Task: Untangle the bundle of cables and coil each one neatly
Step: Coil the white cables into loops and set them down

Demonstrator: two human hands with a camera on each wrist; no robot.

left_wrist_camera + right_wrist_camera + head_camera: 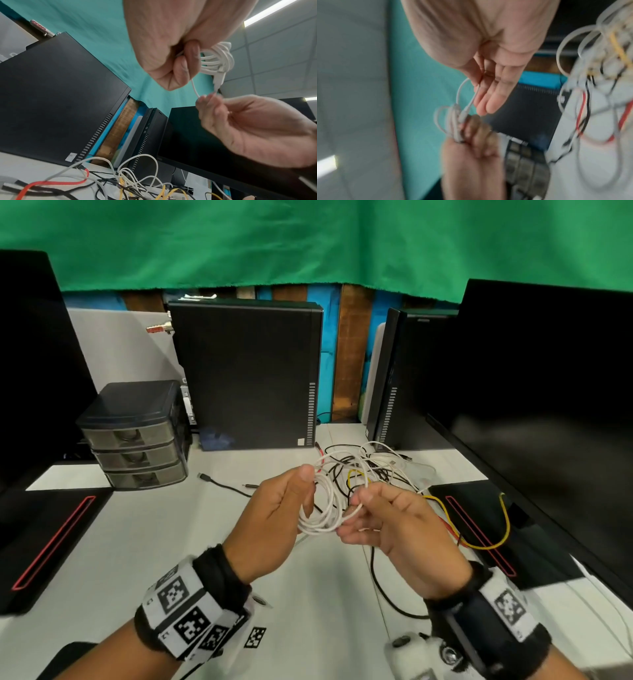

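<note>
Above the white table (164, 535), my left hand (305, 501) grips a white cable coil (322, 508) of several loops, fingers curled round it. My right hand (359, 503) pinches the free end of the same white cable between thumb and fingertips, close beside the coil. In the left wrist view the coil (221, 58) hangs from my left fist, and its plug end runs down to the right hand's fingertips (204, 98). The blurred right wrist view shows the plug (466, 109) by my right fingers. A tangle of white, black, yellow and red cables (370, 463) lies behind the hands.
A black computer tower (250, 374) and a second one (387, 378) stand at the back. Dark monitors (548, 388) flank both sides. A grey drawer unit (137, 436) sits at the left. Loose black cables (222, 486) and a yellow cable (503, 529) trail across the table.
</note>
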